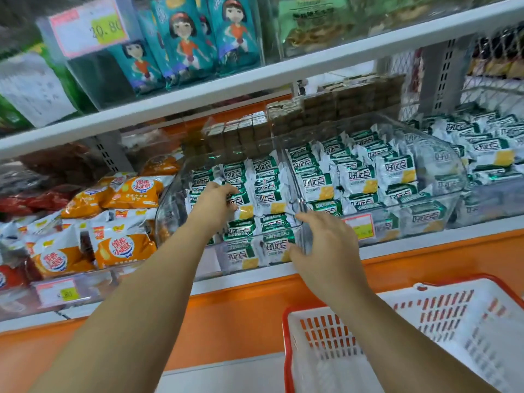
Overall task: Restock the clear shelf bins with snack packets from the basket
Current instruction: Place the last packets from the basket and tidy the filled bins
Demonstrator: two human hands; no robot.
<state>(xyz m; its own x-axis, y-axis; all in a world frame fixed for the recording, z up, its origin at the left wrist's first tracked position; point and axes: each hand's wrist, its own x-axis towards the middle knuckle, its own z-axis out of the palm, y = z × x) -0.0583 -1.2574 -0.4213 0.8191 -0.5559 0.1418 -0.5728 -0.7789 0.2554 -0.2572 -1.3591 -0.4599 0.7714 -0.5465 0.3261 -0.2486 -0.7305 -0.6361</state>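
Note:
A clear shelf bin (173,194) on the middle shelf holds several green-and-white snack packets (269,194) in rows. My left hand (212,202) is inside the bin, fingers curled round a packet near its left side. My right hand (326,245) grips the bin's front right corner, thumb on the clear front wall. A white basket (425,321) with a red rim stands at the lower right; what is visible of its inside shows no packets.
A second clear bin (442,154) of the same packets sits to the right. Orange snack bags (122,245) fill the bin on the left. Teal packets (184,38) stand on the upper shelf. Price tags (358,225) hang on the orange-and-white shelf edge (425,251).

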